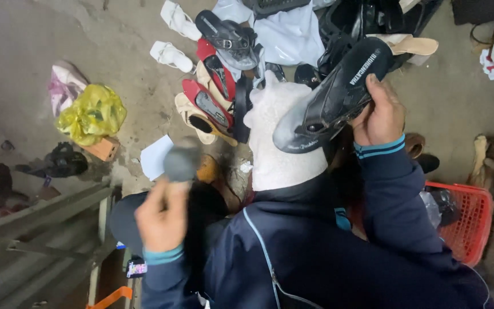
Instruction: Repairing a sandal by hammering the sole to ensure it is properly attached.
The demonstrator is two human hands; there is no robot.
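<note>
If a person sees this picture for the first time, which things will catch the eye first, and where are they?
First comes the black sandal, held up at the upper middle by the right hand, its sole side showing. Behind it, a pile of sandals in red, white, beige and black lies on the concrete floor. Bright colours also pull the eye: a yellow plastic bag at the left and a red basket at the right, while the left hand lifts a blurred grey tool.

Bare grey concrete floor (pixel 121 51), dusty and stained. Lying on it: a heap of loose sandals and slippers (pixel 218 86) in white, red, beige and black; a crumpled yellow plastic bag (pixel 91 114); a pink-and-white cloth bundle (pixel 65 86); a white paper sheet (pixel 155 157). At the right edge, a red plastic mesh basket (pixel 470 220).
</note>
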